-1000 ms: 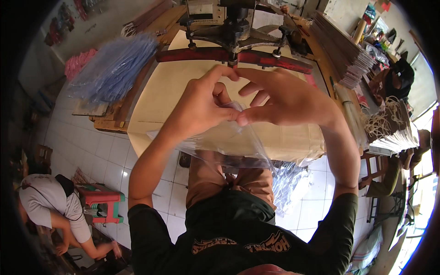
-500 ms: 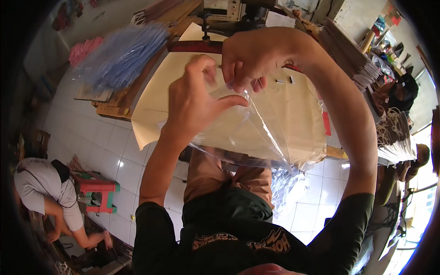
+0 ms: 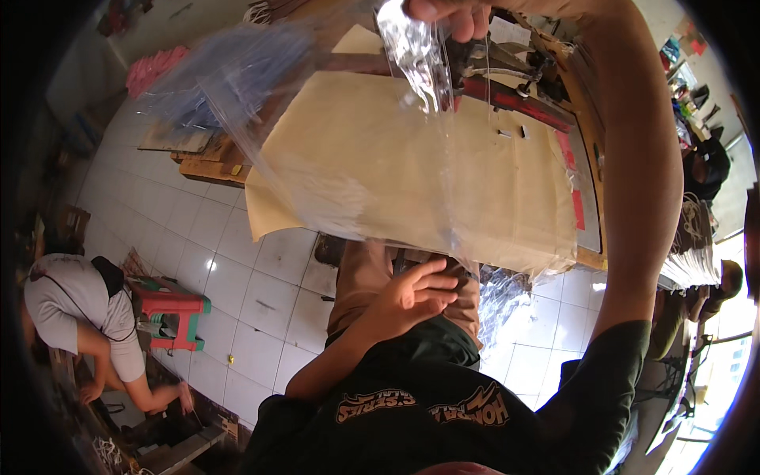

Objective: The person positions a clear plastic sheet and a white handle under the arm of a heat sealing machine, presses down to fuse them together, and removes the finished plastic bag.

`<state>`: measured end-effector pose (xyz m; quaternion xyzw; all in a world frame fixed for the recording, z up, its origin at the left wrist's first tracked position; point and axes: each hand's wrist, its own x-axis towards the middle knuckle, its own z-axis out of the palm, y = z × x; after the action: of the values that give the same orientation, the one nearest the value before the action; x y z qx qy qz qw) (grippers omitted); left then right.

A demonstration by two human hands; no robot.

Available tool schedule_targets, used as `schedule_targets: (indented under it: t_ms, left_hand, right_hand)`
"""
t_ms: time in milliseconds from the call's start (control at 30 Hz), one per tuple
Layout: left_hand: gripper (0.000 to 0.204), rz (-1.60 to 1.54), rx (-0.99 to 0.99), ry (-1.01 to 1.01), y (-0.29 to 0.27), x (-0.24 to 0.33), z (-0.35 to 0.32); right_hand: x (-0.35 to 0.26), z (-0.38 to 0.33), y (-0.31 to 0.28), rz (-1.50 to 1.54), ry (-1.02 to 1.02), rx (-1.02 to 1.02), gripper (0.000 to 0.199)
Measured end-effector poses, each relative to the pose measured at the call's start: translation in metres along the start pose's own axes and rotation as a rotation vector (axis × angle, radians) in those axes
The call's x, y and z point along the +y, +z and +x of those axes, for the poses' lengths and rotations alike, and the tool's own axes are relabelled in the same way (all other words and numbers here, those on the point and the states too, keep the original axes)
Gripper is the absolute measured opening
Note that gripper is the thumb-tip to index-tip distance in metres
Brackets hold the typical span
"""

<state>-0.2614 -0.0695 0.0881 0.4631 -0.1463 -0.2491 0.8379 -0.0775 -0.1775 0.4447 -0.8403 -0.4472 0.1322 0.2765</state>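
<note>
In the head view, the bare right hand (image 3: 455,16) has risen to the picture's upper edge while the bare left hand (image 3: 412,294) has dropped well below it, loosely spread and empty, leaving the thin, clear plastic sheet (image 3: 348,186) to the right hand alone. Pinched in those right fingers, it hangs below and leftward of the grip, before cream-coloured flat paper (image 3: 514,182), bunched and glinting up top, filmy and faintly creased lower down.

Toward one o'clock, the right hand (image 3: 459,14) is holding clear film (image 3: 348,182), which is hanging across the tan paper (image 3: 530,178). The left hand (image 3: 405,301) is hovering near five, fingers parted. A blue stack (image 3: 198,87) is lying past ten, a stool (image 3: 170,302) standing toward eight.
</note>
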Motion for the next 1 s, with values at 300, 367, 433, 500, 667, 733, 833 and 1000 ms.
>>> schedule_targets:
  t_ms: [300,367,433,500,667,733,833,1000]
  left_hand:
    - [0.06,-0.43,0.413,0.646,-0.028,0.023,0.004]
    - [0.047,-0.301,0.582,0.703,-0.04,0.025,-0.024]
    - [0.034,-0.255,0.737,0.761,-0.04,0.025,-0.051]
    - [0.029,-0.135,0.874,0.616,-0.045,0.02,-0.081]
    - [0.034,0.053,0.929,0.246,-0.06,0.014,-0.124]
    - [0.035,0.015,0.874,0.276,-0.059,0.015,-0.128]
    - [0.037,0.064,0.859,0.3,-0.053,0.024,-0.127]
    - [0.047,0.172,0.991,0.293,-0.053,0.043,-0.111]
  right_hand:
    - [0.006,-0.025,0.008,0.047,-0.095,0.331,0.021]
    - [0.043,-0.025,0.035,0.116,-0.035,0.435,0.019]
    - [0.07,-0.033,0.064,0.261,0.126,0.374,0.02]
    - [0.101,-0.039,0.108,0.506,0.254,0.371,0.021]
    - [0.175,-0.066,0.187,0.749,0.626,0.12,0.019]
    - [0.186,-0.069,0.201,0.819,0.68,0.117,0.016]
    - [0.189,-0.065,0.203,0.875,0.667,0.15,0.016]
    - [0.195,-0.055,0.203,0.948,0.628,0.255,0.015]
